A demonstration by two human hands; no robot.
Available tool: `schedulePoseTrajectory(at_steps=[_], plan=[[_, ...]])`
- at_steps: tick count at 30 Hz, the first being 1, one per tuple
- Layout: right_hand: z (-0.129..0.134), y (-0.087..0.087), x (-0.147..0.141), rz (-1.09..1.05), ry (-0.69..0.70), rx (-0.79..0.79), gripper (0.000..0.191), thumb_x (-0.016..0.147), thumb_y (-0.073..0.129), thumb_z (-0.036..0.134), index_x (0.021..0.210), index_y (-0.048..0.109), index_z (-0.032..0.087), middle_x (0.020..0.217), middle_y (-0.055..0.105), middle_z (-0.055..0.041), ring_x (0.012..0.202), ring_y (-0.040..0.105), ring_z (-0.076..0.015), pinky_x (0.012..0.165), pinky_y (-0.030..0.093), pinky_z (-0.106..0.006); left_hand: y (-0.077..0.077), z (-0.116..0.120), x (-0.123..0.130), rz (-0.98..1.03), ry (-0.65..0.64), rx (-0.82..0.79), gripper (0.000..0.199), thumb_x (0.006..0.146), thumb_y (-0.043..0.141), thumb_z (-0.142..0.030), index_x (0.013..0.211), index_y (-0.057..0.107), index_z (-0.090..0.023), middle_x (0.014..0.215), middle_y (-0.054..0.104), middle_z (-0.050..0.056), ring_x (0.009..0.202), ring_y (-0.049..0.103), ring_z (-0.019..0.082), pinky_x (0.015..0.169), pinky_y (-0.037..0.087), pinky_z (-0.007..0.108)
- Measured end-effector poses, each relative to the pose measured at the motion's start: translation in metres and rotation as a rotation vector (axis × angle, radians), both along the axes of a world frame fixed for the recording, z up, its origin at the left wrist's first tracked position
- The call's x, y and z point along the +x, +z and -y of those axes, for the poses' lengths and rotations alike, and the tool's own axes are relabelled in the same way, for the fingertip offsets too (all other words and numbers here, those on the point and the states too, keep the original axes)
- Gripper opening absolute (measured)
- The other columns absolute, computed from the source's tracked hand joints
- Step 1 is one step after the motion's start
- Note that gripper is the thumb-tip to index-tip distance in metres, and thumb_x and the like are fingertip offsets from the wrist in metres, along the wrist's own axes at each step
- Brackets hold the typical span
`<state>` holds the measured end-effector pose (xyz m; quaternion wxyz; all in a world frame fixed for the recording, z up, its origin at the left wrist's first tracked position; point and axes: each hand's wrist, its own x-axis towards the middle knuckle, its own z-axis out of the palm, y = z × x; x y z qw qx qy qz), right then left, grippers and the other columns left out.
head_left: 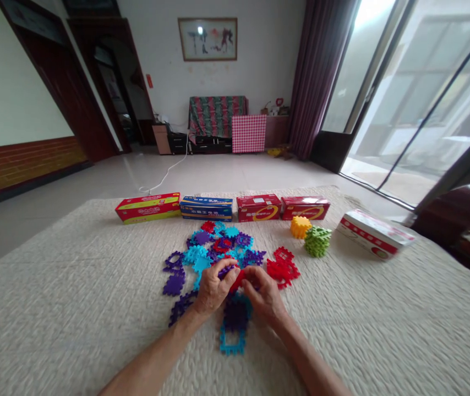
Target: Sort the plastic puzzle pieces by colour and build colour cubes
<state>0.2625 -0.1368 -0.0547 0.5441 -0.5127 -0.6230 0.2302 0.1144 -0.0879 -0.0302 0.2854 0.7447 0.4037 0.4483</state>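
Observation:
My left hand and my right hand meet over a pile of toothed plastic building tiles. A purple building tile shows under the curled fingers of my left hand. Between both hands is a red building tile, pinched by my right fingers and touching my left fingertips. Purple and light blue building tiles lie spread beyond my hands. A light blue frame-shaped tile lies nearer to me, between my forearms. Several red building tiles sit right of my right hand.
An orange block and a green block of joined tiles stand at the right. Along the far side are a red-yellow box, a blue box and two red boxes. A white box lies farther right on the quilted cover.

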Motion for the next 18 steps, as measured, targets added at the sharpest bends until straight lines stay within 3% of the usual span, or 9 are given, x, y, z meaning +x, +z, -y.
schedulePoseTrajectory(at_steps=[4,7,13,18], plan=[[-0.003,0.004,0.007,-0.093,-0.031,-0.002,0.011,0.083,0.054,0.027,0.090,0.059,0.020,0.072,0.058,0.0004,0.063,0.055,-0.0129,0.057,0.047,-0.023,0.005,-0.006,-0.011,-0.012,0.018,0.074,0.023,0.089,0.050,-0.033,0.097,0.068,-0.021,0.090,0.074,0.003,0.082,0.068,0.016,0.077,0.055,0.028],[-0.006,0.010,0.026,-0.103,-0.142,0.022,0.017,0.083,0.051,0.029,0.093,0.062,0.019,0.074,0.058,-0.0009,0.064,0.055,-0.0136,0.057,0.046,-0.024,0.004,-0.017,-0.021,-0.060,0.081,0.180,0.021,0.089,0.050,-0.030,0.098,0.067,-0.020,0.092,0.073,0.005,0.085,0.068,0.017,0.079,0.054,0.029],[-0.005,0.016,0.076,0.224,-0.436,-0.020,0.026,0.079,0.048,0.026,0.093,0.069,0.019,0.081,0.061,-0.0039,0.065,0.057,-0.0147,0.064,0.047,-0.028,-0.009,-0.030,-0.029,-0.264,0.086,0.344,0.022,0.089,0.049,-0.023,0.101,0.066,-0.018,0.102,0.069,0.007,0.097,0.064,0.018,0.090,0.051,0.032],[-0.003,0.013,0.082,0.439,-0.587,0.009,0.027,0.080,0.049,0.024,0.101,0.066,0.021,0.103,0.061,-0.0079,0.087,0.060,-0.0201,0.077,0.048,-0.034,-0.010,-0.035,-0.027,-0.369,0.106,0.383,0.021,0.088,0.050,-0.021,0.100,0.066,-0.019,0.106,0.067,0.006,0.101,0.061,0.018,0.094,0.048,0.032]])
